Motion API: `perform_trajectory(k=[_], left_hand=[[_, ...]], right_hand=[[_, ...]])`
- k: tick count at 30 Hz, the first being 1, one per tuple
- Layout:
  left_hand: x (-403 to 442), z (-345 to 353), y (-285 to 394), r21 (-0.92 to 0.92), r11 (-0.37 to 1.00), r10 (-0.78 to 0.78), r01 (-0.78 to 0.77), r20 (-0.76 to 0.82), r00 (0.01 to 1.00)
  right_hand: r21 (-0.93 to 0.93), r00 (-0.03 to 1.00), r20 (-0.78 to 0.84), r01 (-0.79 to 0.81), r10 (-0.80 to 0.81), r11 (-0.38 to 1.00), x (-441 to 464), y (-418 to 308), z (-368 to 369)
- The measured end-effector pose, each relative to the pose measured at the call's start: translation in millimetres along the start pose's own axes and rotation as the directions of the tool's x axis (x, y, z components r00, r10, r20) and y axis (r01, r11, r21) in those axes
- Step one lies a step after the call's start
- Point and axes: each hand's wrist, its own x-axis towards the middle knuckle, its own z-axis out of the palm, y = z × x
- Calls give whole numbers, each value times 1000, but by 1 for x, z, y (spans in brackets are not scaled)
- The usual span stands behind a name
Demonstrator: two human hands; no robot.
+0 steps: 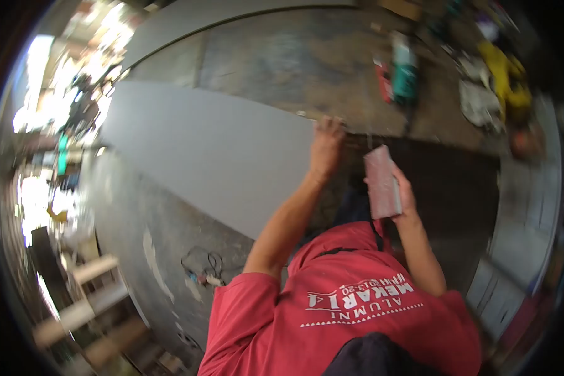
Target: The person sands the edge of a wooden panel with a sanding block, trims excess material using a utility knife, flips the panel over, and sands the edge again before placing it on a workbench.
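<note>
A large flat grey panel lies across the workbench on the left. At its right end, my left hand grips the corner, with the fingers bent over the edge. My right hand is closed around a flat rectangular block with a worn pinkish face, which looks like a sanding block. The block is held upright in front of my body, apart from the panel. The fingers behind the block are partly hidden.
A green bottle-shaped tool and a red item lie on the workbench. Yellow and whitish cloths or gloves sit at the right. A tangled cord rests at lower left, near wooden shelving.
</note>
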Motion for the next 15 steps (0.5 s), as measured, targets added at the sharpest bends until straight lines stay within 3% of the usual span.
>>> perform_trajectory(k=[2, 3, 4, 6, 7, 8, 9, 10, 12, 14, 15], left_hand=[[-9, -3, 6, -185, 983, -26, 16, -56, 998], [-14, -21, 16, -168, 986, -24, 23, -1, 1000], [-25, -40, 26, -211, 976, -49, 49, 2, 999], [-56, -56, 31, -199, 967, -169, 156, -50, 984], [-76, -68, 34, -201, 948, -274, 245, -126, 954], [-101, -82, 38, -215, 919, -371, 329, -199, 907], [-127, -92, 43, -177, 876, -483, 449, -289, 827], [-153, -99, 46, -152, 811, -576, 566, -383, 722], [-210, -103, 47, -221, 588, -735, 778, -546, 401], [-261, -88, 41, -376, 364, -741, 852, -672, 19], [-278, -81, 36, -392, 356, -720, 848, -694, -19]], right_hand=[[-76, 999, 53, 7, -3, 997, 20, -30, 18], [-122, 997, 55, 60, -53, 991, 29, -43, 30], [-281, 987, 115, 141, -113, 949, 43, -54, 32], [-556, 947, 245, 313, -208, 770, 75, -79, 36], [-561, 938, 289, 329, -192, 759, 88, -88, 47], [-760, 823, 415, 548, -388, 350, 98, -94, 59], [-778, 638, 595, 611, -489, -149, 105, -98, 72], [-762, 596, 643, 560, -482, -325, 106, -103, 85], [-732, 581, 680, 504, -446, -459, 132, -106, 89], [-705, 572, 705, 506, -419, -497, 143, -100, 97], [-699, 559, 713, 512, -424, -500, 144, -96, 101]])
